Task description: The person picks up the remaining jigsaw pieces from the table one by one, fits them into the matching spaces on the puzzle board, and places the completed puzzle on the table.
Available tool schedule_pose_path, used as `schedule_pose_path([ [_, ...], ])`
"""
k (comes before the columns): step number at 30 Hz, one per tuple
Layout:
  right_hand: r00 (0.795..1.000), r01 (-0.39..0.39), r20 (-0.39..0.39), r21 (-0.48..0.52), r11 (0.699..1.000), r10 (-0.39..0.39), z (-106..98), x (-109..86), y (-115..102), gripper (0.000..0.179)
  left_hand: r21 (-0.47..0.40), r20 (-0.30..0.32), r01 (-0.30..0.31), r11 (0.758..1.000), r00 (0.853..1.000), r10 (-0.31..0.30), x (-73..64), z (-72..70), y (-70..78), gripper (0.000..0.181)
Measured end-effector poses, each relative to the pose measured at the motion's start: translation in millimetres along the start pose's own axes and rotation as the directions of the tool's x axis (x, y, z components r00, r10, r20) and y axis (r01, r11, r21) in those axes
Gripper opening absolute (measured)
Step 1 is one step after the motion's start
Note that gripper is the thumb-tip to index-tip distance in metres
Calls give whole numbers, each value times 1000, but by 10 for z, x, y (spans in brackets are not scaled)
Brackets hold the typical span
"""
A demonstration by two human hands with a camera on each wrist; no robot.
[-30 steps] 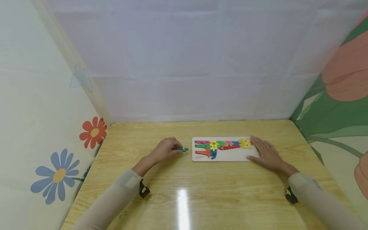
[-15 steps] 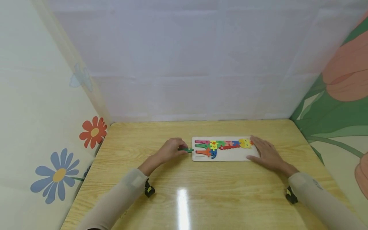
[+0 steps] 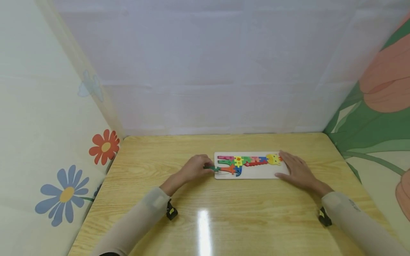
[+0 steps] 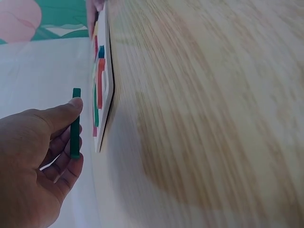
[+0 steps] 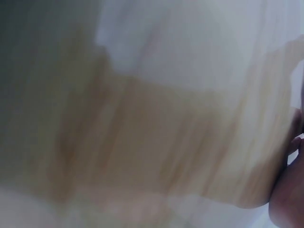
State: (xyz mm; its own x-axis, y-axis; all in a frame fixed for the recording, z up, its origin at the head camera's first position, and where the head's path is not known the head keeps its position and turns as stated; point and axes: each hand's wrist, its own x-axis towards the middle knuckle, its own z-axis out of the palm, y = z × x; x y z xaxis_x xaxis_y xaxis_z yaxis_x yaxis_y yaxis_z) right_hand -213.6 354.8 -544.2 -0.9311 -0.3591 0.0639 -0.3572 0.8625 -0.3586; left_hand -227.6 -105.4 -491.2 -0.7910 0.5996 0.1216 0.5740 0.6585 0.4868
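Between thumb and fingers, my left hand (image 3: 194,168) pinches a green puzzle piece (image 4: 75,135), which stands edge-on in the left wrist view. In the head view, that piece is at the left end of a white puzzle board (image 3: 259,174), its tip over or close to the rim. A giraffe of several coloured pieces lies on the board: a yellow head (image 3: 273,159), a red mane piece (image 3: 255,164), an orange leg piece (image 3: 228,170). Below the orange leg, part of a bare outline shows. My right hand (image 3: 298,170) rests at the board's right end, fingers extended, thumb apart.
The board lies on a wood-grain table (image 3: 256,213). A pale wall sheet (image 3: 205,71) rises behind the table's back edge, with flower-printed panels (image 3: 65,195) on both sides. The right wrist view is mostly blurred tabletop, with part of the hand at its right edge.
My left hand has moved right with the green puzzle piece, from apart from the board to its left end. My right hand and the board have stayed practically where they were.
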Motion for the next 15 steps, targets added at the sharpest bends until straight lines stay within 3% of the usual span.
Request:
schedule_pose_path([
  [15, 1000, 2, 3, 1, 1000, -2, -16, 5, -7, 100, 16, 33, -38, 999, 999, 37, 116, 122, 118, 16],
])
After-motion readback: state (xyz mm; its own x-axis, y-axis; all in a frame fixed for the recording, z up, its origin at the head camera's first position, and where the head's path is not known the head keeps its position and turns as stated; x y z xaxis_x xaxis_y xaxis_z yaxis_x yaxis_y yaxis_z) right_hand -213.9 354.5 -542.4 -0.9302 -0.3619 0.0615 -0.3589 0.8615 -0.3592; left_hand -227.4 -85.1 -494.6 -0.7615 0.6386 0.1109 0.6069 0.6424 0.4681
